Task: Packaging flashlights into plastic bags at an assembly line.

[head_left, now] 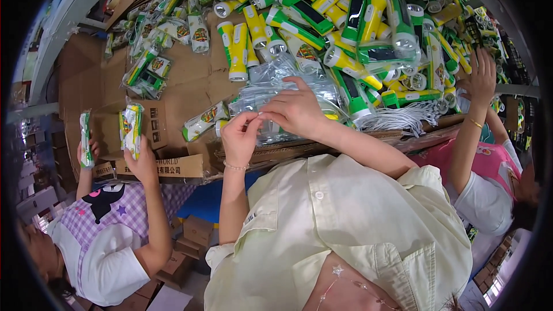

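My left hand (pixel 240 132) and my right hand (pixel 296 110) meet in front of me, thumbs and fingertips pinched together. What lies between them, if anything, is too small to make out. Beneath and behind them is a loose stack of clear plastic bags (pixel 247 97). A bagged flashlight (pixel 205 121) lies just left of my left hand. Beyond the bags, several yellow and white flashlights (pixel 237 57) lie side by side. To the right of my right hand rests a bundle of white cords (pixel 400 118).
A large heap of green and yellow flashlights (pixel 340 0) fills the back right. Bagged flashlights (pixel 199 31) cover the cardboard (pixel 86 75) at back left. A co-worker's hand (pixel 141 158) on the left holds packaged flashlights; another co-worker's hand (pixel 483 78) reaches to the heap's right side.
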{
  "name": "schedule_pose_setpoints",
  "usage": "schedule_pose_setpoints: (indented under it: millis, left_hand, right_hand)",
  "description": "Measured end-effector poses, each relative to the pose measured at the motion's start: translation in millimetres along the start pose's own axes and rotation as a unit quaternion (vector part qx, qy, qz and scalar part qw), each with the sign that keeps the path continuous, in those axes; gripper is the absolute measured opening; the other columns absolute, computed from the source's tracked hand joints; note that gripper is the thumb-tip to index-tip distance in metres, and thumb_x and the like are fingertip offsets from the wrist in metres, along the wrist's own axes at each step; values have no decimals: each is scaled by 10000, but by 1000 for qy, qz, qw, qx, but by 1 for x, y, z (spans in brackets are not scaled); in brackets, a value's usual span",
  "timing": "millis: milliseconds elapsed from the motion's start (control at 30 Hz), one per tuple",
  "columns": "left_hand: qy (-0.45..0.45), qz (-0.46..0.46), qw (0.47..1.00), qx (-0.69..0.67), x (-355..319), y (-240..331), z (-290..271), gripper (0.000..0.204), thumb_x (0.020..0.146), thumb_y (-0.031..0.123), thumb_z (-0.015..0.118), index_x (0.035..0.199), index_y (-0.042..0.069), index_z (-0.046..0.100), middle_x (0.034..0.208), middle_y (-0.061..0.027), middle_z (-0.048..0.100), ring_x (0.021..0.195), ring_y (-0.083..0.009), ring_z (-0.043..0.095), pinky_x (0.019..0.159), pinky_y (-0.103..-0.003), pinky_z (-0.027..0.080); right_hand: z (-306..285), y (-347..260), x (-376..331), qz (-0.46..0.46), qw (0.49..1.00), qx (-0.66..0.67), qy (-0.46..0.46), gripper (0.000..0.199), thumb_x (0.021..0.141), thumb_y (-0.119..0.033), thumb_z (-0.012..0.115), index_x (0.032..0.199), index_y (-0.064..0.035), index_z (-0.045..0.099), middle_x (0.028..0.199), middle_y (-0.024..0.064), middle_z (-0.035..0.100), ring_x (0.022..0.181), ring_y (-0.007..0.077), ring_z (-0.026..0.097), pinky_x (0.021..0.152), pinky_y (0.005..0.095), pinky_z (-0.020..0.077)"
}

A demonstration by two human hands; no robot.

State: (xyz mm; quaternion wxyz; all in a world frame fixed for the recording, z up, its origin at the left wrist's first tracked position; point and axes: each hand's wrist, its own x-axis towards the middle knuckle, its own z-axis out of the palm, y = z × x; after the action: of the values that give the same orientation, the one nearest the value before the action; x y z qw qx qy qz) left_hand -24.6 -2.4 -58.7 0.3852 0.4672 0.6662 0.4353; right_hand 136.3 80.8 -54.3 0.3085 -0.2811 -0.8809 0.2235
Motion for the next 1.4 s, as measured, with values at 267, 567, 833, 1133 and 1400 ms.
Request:
schedule_pose_setpoints:
  millis: [267, 567, 833, 1133, 1400]
  left_hand:
    - [182, 8, 974, -135, 30, 26, -71, 53, 844, 70, 633, 806, 44, 607, 688, 29, 556, 622, -39, 488, 570, -185, 385]
    - [353, 73, 911, -202, 182, -21, -188, 139, 893, 104, 597, 886, -34, 586, 799, -93, 616, 753, -192, 625, 764, -284, 543]
    - [404, 46, 903, 136, 213, -92, -206, 265, 829, 121, 654, 1022, -52, 601, 990, -125, 635, 855, -180, 611, 750, -277, 488]
    - [-156, 322, 881, 308, 62, -5, 25, 209, 710, 190, 710, 882, 80, 670, 896, -55, 642, 829, -257, 591, 727, -390, 468]
    - [-181, 161, 949, 199, 46, 11, 26, 133, 784, 124, 653, 889, 52, 691, 798, -135, 659, 686, -310, 625, 616, -350, 489]
  right_hand:
    - [-30, 35, 11, -25, 998, -54, -4, 66, 742, -180, 693, 735, -139, 642, 728, -31, 638, 673, 159, 604, 952, 471, 359]
    - [-14, 53, 2, 74, 995, -66, -27, 171, 725, -260, 716, 835, -147, 648, 818, -8, 634, 765, 190, 607, 858, 373, 410]
    - [12, 45, -21, 139, 978, -148, -46, 190, 695, -236, 722, 820, -153, 607, 884, -26, 594, 885, 158, 573, 880, 373, 376]
    - [7, 50, -28, 69, 995, -68, 35, 144, 672, -190, 736, 745, -162, 615, 746, -63, 625, 762, 131, 591, 927, 412, 351]
    - [-18, 37, -28, 48, 997, -2, 56, 94, 678, -182, 721, 740, -188, 651, 734, -60, 603, 772, 128, 579, 954, 433, 338]
